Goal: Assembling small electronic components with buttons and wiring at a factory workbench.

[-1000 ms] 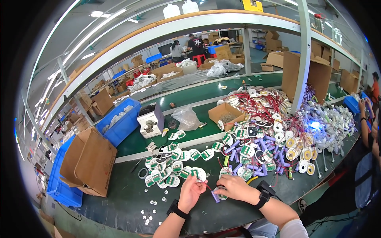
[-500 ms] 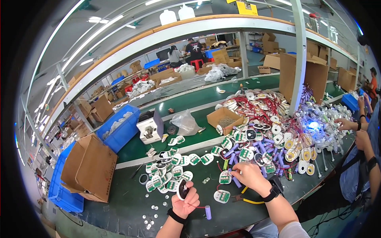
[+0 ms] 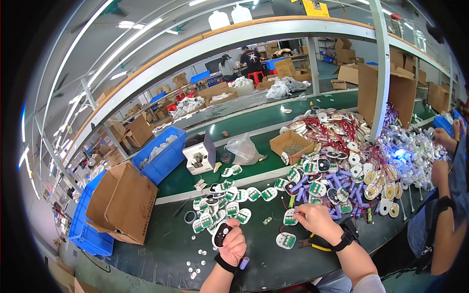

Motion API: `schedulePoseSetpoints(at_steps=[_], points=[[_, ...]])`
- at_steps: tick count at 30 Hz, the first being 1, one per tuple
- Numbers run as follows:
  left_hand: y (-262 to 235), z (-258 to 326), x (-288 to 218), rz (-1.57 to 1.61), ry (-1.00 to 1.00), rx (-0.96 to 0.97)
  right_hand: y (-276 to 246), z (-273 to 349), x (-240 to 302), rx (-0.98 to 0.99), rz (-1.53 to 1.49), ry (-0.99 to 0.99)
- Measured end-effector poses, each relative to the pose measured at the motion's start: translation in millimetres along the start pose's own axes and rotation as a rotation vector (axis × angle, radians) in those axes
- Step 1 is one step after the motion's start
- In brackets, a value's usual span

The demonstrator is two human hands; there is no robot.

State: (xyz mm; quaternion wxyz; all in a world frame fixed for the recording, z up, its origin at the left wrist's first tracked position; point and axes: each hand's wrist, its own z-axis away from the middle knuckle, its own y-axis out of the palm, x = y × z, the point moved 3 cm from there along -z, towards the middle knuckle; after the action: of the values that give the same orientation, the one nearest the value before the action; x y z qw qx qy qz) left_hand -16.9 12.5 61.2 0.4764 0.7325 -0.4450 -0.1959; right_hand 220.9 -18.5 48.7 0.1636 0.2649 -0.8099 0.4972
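Observation:
My left hand (image 3: 231, 246) is closed around a black-and-white oval housing (image 3: 222, 236), raised above the green bench. A purple battery cell (image 3: 244, 263) on a thin red wire hangs beside its wrist. My right hand (image 3: 317, 219) is pinched, fingertips beside a white plate with a green circuit board (image 3: 290, 218) and its red wire; what the fingertips hold, if anything, I cannot make out. Another board plate (image 3: 286, 240) lies below this hand. Yellow-handled pliers (image 3: 320, 247) rest partly under the right wrist. A pile of board plates (image 3: 231, 209) sits between and beyond my hands.
Small white discs (image 3: 196, 270) lie near the front edge. Purple cells (image 3: 359, 195), wired round parts (image 3: 327, 124) and a cardboard tray (image 3: 292, 145) fill the right. A carton (image 3: 122, 202) and blue bins (image 3: 161, 158) stand left. A co-worker's hands (image 3: 442, 141) work far right.
The whole view has shifted, so the bench appears farther right. My left hand has tilted the housing, and the purple cell has swung left toward that wrist. My right hand stays by the same plate.

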Motion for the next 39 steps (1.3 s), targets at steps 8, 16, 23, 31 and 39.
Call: schedulePoseSetpoints(at_steps=[8,16,23,31,39], points=[[0,-1,2,-0.017,-0.008,0.001,1,2,-1,-0.021,-0.015,-0.012],[-3,0,3,-0.011,0.02,-0.018,1,2,1,-0.011,0.002,-0.013],[-9,1,5,-0.026,0.005,-0.038,3,3,-5,0.007,0.016,0.002],[-27,0,-2,-0.671,0.128,-0.323,2,-2,-4,0.0,0.01,0.024],[-62,-3,1,-1.304,0.184,-0.557,6,3,-8,0.004,0.023,-0.002]])
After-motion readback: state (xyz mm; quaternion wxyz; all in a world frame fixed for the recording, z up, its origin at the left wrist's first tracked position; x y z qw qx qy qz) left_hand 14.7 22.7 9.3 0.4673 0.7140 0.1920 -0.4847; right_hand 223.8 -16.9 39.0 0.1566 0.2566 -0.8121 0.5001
